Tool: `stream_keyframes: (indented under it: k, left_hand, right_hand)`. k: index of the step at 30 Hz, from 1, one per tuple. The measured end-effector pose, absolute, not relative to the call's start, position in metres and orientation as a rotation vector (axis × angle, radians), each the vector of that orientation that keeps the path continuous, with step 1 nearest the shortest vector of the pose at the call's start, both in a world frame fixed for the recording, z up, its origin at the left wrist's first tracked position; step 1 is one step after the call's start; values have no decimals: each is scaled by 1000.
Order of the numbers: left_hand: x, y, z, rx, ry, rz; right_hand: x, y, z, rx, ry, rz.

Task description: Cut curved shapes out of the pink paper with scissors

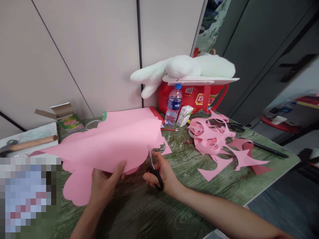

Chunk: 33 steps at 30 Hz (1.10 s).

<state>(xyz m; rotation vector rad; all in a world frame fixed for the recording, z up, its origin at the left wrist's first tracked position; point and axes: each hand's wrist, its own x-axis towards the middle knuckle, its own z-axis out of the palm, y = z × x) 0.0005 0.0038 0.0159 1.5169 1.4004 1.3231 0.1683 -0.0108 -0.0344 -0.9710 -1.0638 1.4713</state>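
Observation:
A large sheet of pink paper (107, 141) is raised above the table by my left hand (107, 182), which pinches its near edge with the thumb on top. My right hand (161, 172) grips a pair of scissors (156, 177) with black handles. Their blades point up and away, right at the sheet's right edge, where the paper has a curved, cut outline. Beneath the sheet lies a pink cut-out with scalloped edges (78, 187), partly hidden. A small pink scrap (166, 146) rests just beyond the scissors.
Pink paper offcuts (211, 139) pile up on the right of the green table (184, 205). Behind stand a water bottle (173, 106), a small white carton (184, 115) and a red bag (164, 94) topped by a white plush toy (184, 68). A hammer (35, 143) lies at left.

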Motion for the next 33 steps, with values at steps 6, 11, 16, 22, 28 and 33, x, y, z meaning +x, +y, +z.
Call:
stream_keyframes:
  k: [6,11,16,22,28,33]
  left_hand:
    - [7,2,13,1401,1215,1321]
    - [19,-8,20,1454,1298,1220]
    - [12,-6,22,1600,1310,1092]
    - [7,-3,18,1658,1296,1015]
    - [14,-7,20,1606,1284,1086]
    - [18,-11,23,1567,1306,1150]
  right_hand:
    - [165,-14,-40,-942,-1099,1474]
    - [160,-18,-40,-922,-1105,1511]
    - [165,-15,-40,-864,-1092,1497]
    - [168,-11,-38,-797,-1072,1518]
    - [167,-12,-40,-792,-1086,1511]
    - [168,-13,-37,-829,-1121,1482]
